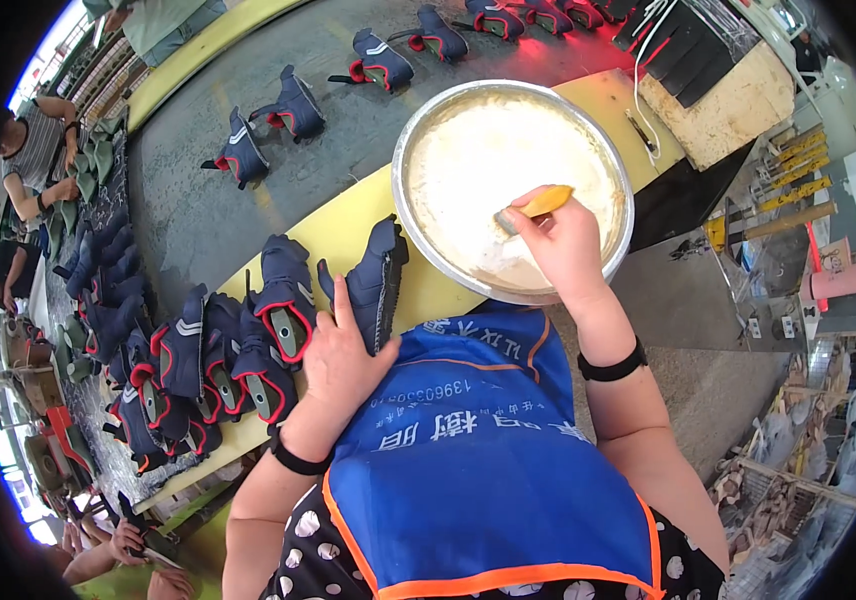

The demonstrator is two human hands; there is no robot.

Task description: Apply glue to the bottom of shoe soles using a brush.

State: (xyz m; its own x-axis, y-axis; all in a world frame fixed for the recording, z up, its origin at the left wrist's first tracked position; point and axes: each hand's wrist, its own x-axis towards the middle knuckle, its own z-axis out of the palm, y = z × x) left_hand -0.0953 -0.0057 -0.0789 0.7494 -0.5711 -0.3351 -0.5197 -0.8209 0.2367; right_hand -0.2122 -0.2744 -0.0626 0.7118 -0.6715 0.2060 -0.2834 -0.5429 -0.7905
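Observation:
My left hand [340, 362] grips the near end of a dark blue shoe upper [376, 272], thumb on one side and fingers on the other. The upper lies tilted on its side, its jagged lower edge facing right. My right hand [566, 248] is closed round a brush with a yellow handle [550, 200], its bristle end down at the pale liquid [488, 150]. A wide metal basin [404, 215] holds that liquid. Just left of my left hand, another blue upper with red lining [286, 290] stands beside several more uppers [180, 355] in a heap.
A grey conveyor belt [178, 220] runs beyond the yellow ledge [328, 215], carrying spaced uppers [293, 105] toward a red-lit area. People [38, 150] work along the far left. At the right are a worn board [738, 110], a pink cup [838, 282] and racks.

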